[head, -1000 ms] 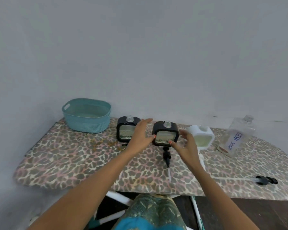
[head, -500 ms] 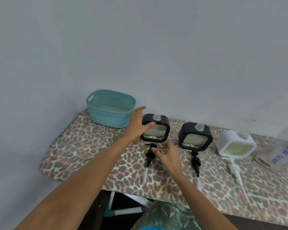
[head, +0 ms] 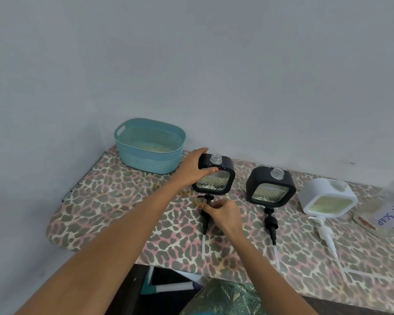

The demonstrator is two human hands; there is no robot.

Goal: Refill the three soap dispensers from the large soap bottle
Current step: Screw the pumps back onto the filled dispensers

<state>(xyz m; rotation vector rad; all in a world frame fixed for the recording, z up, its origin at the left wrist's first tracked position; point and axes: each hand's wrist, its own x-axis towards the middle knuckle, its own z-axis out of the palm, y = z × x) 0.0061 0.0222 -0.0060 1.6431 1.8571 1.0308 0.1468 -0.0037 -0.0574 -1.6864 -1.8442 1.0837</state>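
Three square soap dispensers stand in a row with open necks. My left hand (head: 192,170) grips the top left corner of the left black dispenser (head: 215,176). Just below it, my right hand (head: 223,212) pinches the head of a black pump (head: 205,220) lying on the board. The middle black dispenser (head: 271,186) has its own black pump (head: 271,221) lying in front. The white dispenser (head: 328,197) sits further right, with a white pump (head: 325,230) before it. The large clear soap bottle (head: 389,210), labelled DISH SOAP, lies at the right edge, partly cut off.
Everything rests on a leopard-print ironing board (head: 114,205) against a grey wall. A teal plastic basket (head: 149,145) stands at the back left. The board's front edge runs just under my forearms, with its white legs (head: 175,286) below.
My left hand has closed firmly around the left black dispenser's top corner. My right hand has settled onto the black pump in front of it. The view has shifted slightly left.
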